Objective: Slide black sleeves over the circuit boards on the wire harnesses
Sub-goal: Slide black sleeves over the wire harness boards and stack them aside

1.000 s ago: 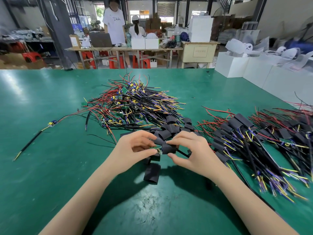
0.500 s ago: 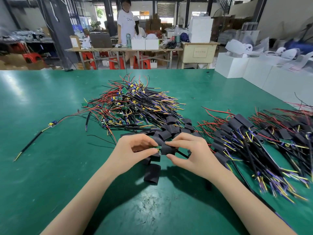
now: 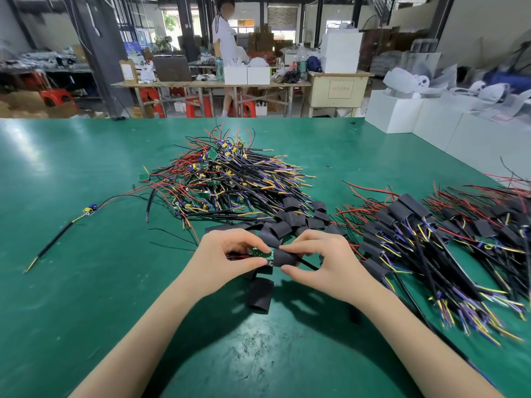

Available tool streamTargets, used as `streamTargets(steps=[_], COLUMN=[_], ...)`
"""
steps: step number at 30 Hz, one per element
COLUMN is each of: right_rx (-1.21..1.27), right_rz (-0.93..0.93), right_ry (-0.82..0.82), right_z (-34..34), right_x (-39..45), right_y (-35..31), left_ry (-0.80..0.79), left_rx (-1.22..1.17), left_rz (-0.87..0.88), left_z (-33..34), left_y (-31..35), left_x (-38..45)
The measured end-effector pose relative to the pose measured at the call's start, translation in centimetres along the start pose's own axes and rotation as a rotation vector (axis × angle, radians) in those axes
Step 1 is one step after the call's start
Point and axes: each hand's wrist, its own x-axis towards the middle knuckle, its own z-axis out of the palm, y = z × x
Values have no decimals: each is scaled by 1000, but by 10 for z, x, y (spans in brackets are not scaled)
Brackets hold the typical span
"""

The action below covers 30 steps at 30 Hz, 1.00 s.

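- Pinching a small green circuit board [image 3: 262, 253] between thumb and curled fingers, the left hand [image 3: 227, 261] holds it just above the green tabletop [image 3: 86, 282], with thin red wires running out of the board under the palm.
- The right hand [image 3: 327, 262] grips a short black flattened sleeve [image 3: 284, 257] between thumb and forefinger; the sleeve's open end meets the right edge of the board, and most of the board is bare.
- A black cable [image 3: 307, 264] runs out of the sleeve's far end, toward the right palm.
- 1 loose black sleeve [image 3: 259, 294] lies flat on the tabletop just below the hands, and a cluster of more loose black sleeves [image 3: 290, 219] lies just beyond them.
- Behind that cluster sits a tangled heap of unsleeved harnesses [image 3: 230, 179] with red, black, yellow and purple wires and bare green boards.
- To the right spreads a pile of harnesses with black sleeves already on [image 3: 431, 225].
- A single harness with a black cable and a small board [image 3: 63, 234] lies apart at the left of the tabletop.
- Beyond the tabletop, a person in a white shirt [image 3: 225, 38] stands by a long workbench [image 3: 212, 84], and white boxes [image 3: 402, 110] stand at the right.
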Motion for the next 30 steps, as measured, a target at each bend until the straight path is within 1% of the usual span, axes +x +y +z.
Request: streamTargets(steps=[3, 8, 11, 18, 21, 24, 30], right_rx=[3, -2, 32, 55, 70, 137, 144], right_rz=[5, 57, 77, 31, 82, 145, 187], right_ry=[-41, 32, 39, 47, 40, 23, 50], right_z=[-1, 1, 0, 1, 2, 2, 4], right_x=[0, 1, 1, 0, 0, 1, 1], right_y=[0, 0, 0, -1, 0, 2, 0], left_ry=[3, 0, -3, -23, -19, -14, 7], left_rx=[13, -25, -31, -75, -45, 1, -37], left_rz=[3, -6, -18, -61, -45, -3, -21], left_z=[1, 1, 1, 1, 1, 1, 3], left_y=[0, 0, 1, 5, 4, 3, 2], left_x=[0, 1, 1, 0, 0, -1, 0])
